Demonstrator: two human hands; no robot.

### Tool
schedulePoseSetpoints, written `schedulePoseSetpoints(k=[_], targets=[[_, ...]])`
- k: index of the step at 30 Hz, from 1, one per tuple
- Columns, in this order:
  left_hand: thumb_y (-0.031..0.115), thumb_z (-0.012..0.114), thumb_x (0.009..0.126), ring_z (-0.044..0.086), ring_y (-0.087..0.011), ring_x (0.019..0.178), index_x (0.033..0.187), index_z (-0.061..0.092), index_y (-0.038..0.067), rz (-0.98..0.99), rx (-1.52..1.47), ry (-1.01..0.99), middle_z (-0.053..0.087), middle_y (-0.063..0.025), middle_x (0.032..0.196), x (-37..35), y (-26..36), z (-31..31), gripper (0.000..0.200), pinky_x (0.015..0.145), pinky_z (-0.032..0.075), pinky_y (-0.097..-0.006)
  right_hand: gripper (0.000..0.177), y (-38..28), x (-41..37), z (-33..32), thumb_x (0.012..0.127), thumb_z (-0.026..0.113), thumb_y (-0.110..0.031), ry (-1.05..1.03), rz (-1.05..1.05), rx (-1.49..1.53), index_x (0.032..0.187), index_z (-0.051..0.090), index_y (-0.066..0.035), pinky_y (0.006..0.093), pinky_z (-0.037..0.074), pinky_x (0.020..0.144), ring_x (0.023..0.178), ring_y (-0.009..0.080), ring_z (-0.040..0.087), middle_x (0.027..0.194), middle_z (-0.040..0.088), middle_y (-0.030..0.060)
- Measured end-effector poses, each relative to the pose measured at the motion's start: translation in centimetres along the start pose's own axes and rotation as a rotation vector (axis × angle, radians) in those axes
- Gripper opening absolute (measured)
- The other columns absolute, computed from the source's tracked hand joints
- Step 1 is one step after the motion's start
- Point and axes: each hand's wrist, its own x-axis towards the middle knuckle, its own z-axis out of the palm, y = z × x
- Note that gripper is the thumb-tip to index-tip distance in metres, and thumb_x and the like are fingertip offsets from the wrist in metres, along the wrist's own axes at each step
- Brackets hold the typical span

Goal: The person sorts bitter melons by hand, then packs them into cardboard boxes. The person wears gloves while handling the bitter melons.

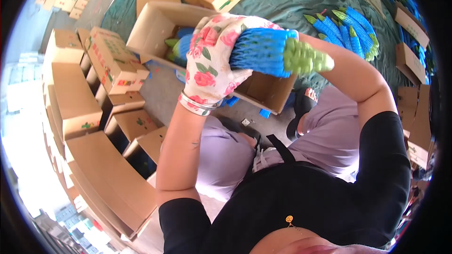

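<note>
The left hand (pixel 207 61) is closed on one end of the blue and green bundle (pixel 261 51). The bundle lies sideways, green tip pointing right, over the open box (pixel 280 87). The right hand (pixel 260 21) is mostly hidden behind it; I cannot tell its grip.

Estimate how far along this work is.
Looks partway. Done: some netted pieces lie inside the open carton. In hand: the left hand holds a blue-netted bundle; the right hand is partly hidden behind it. Probably left: the netted pile on the green sheet, and closing the carton.
</note>
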Motion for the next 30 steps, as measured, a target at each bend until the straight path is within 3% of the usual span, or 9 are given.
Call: schedulePoseSetpoints(k=[1, 4, 8, 9, 14, 21, 26, 28, 30], targets=[[0.019, 0.080, 0.056, 0.053, -0.0344, 0.111, 0.122, 0.053, 0.009, -0.031, 0.039, 0.036, 0.058, -0.0141, 0.116, 0.6, 0.8, 0.7, 0.072, 0.100, 0.039, -0.0437, 0.031, -1.1, -0.5, 0.1, 0.096, 0.047, -0.017, -0.021, -0.024, -0.108, 0.123, 0.057, -0.003, 0.0289, 0.044, 0.096, 0.105, 0.0164, 0.058, 0.111, 0.063, 0.0056], [0.009, 0.074, 0.061, 0.058, -0.0351, 0.104, 0.117, 0.052, 0.006, -0.103, -0.004, -0.083, 0.059, -0.0143, 0.114, 1.0, -0.4, 1.1, 0.060, 0.090, 0.048, -0.0419, 0.034, -10.9, -6.8, 1.5, 0.092, 0.054, -0.018, 0.146, 0.121, -1.804, 0.123, 0.057, -0.004, 0.0310, 0.053, 0.077, 0.087, 0.0165, 0.064, 0.099, 0.067, 0.0098], [0.005, 0.073, 0.059, 0.057, -0.0344, 0.104, 0.116, 0.053, 0.006, -0.114, 0.071, -0.425, 0.059, -0.0141, 0.111, 0.8, -2.8, 3.2, 0.060, 0.094, 0.045, -0.0401, 0.029, -17.6, -19.1, -7.0, 0.092, 0.054, -0.017, 0.957, 0.102, -1.695, 0.119, 0.058, -0.006, 0.0300, 0.049, 0.086, 0.097, 0.0167, 0.063, 0.103, 0.067, 0.0080], [0.010, 0.075, 0.059, 0.055, -0.0341, 0.102, 0.112, 0.054, 0.006, -0.091, 0.074, -0.529, 0.059, -0.0137, 0.109, 1.1, -2.9, 4.0, 0.057, 0.095, 0.043, -0.0420, 0.036, -17.3, -23.3, -11.1, 0.089, 0.056, -0.025, 0.993, -0.009, -1.743, 0.120, 0.059, -0.007, 0.0331, 0.050, 0.079, 0.086, 0.0241, 0.064, 0.099, 0.067, 0.0135], [0.015, 0.076, 0.058, 0.054, -0.0339, 0.104, 0.119, 0.048, 0.005, -0.108, 0.206, -1.070, 0.055, -0.0170, 0.112, 1.4, -3.7, 9.4, 0.067, 0.095, 0.043, -0.0414, 0.037, -8.6, -38.3, -23.4, 0.079, 0.060, -0.025, 1.335, 0.572, -1.613, 0.111, 0.059, -0.008, 0.0410, 0.049, 0.083, 0.097, 0.0369, 0.061, 0.097, 0.065, 0.0182], [0.034, 0.074, 0.065, 0.048, -0.0379, 0.118, 0.130, 0.046, 0.004, -0.136, 0.277, -1.333, 0.051, -0.0242, 0.125, 0.6, -4.8, 13.3, 0.077, 0.102, 0.039, -0.0415, 0.064, -1.0, -44.6, -28.1, 0.070, 0.068, -0.019, 1.443, 1.190, -1.639, 0.129, 0.043, -0.013, 0.0424, 0.048, 0.091, 0.111, 0.0329, 0.057, 0.119, 0.057, 0.0153], [0.026, 0.074, 0.067, 0.052, -0.0344, 0.116, 0.121, 0.055, 0.006, -0.288, 0.156, -1.491, 0.056, -0.0170, 0.124, 1.1, -6.0, 12.5, 0.061, 0.098, 0.042, -0.0412, 0.055, 0.5, -46.6, -29.5, 0.067, 0.073, -0.022, 1.333, 1.140, -1.806, 0.116, 0.051, -0.010, 0.0402, 0.048, 0.083, 0.101, 0.0307, 0.059, 0.107, 0.060, 0.0146], [0.027, 0.073, 0.064, 0.052, -0.0352, 0.114, 0.123, 0.054, 0.007, -0.440, 0.146, -1.418, 0.053, -0.0189, 0.125, 1.7, -5.6, 11.5, 0.065, 0.094, 0.045, -0.0430, 0.044, 0.3, -45.8, -27.5, 0.068, 0.071, -0.020, 1.386, 0.827, -1.357, 0.106, 0.056, -0.006, 0.0388, 0.048, 0.076, 0.090, 0.0298, 0.061, 0.095, 0.062, 0.0146], [0.029, 0.074, 0.066, 0.052, -0.0349, 0.116, 0.128, 0.050, 0.007, -0.355, 0.133, -1.349, 0.052, -0.0195, 0.127, 0.9, -5.5, 11.0, 0.070, 0.095, 0.045, -0.0423, 0.037, 2.0, -46.6, -26.5, 0.069, 0.070, -0.018, 1.383, 0.484, -0.847, 0.100, 0.058, -0.004, 0.0317, 0.046, 0.066, 0.073, 0.0162, 0.057, 0.078, 0.060, 0.0068]])
